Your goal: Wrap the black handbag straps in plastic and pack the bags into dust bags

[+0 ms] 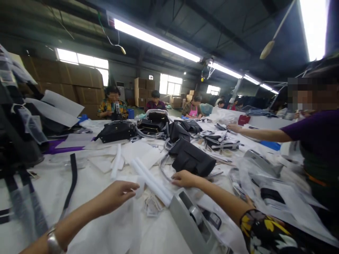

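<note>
My left hand (124, 192) is over the front of the table, thumb and fingers closing on the edge of a thin translucent plastic sheet (124, 225) that spreads below it. My right hand (185, 179) is beside a black handbag (192, 157), fingers bent and tips together; what lies between them is hidden. A grey wrapped strap (162, 167) curves close to those fingertips. Below my right forearm stands a grey tape dispenser (190, 222). White foam tubes (152, 181) lie between my hands, with a small bundle of cord and tags (153, 205) near them.
More black bags (116, 130) and wrapped straps cover the table's far side. A black strip (71, 183) lies at left near paper sheets (75, 140). At right, a co-worker in a purple sleeve (312, 123) reaches across. Other people sit opposite. Plastic wrapping (288, 197) heaps at right.
</note>
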Demonstrator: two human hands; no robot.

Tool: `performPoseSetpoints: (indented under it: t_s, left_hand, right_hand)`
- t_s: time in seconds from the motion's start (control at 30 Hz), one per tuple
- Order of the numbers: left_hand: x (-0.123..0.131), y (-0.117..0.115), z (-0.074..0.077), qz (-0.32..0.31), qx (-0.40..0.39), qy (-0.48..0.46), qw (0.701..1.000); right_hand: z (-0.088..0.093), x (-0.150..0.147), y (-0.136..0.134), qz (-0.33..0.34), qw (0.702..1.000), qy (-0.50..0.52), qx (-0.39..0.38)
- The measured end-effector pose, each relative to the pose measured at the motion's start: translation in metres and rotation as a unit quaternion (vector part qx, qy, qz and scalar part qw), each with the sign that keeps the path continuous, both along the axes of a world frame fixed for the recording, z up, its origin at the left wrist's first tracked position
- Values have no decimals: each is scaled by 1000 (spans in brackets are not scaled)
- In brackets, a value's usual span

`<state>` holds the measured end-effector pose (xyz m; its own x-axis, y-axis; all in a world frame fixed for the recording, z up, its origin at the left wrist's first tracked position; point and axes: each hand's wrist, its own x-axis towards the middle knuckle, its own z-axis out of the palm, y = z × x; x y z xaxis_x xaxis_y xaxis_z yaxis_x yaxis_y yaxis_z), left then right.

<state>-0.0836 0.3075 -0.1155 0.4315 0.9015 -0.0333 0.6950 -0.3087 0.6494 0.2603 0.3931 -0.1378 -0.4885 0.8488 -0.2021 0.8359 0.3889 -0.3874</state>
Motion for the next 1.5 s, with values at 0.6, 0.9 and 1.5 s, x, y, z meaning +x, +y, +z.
performPoseSetpoints:
  t_s: [0.6,0.9,1.5]
  left_hand:
    - [2,-94,17,54,22,-70,996]
    - [46,-120,64,72,70,-185,978]
    - [35,-376,-9,441,214,-189,851]
  right_hand:
    - [200,34,55,-255,894,298,215]
    - [352,-32,-27,-110,766,603,194]
    - [179,-134,-258,89,668,617,-407]
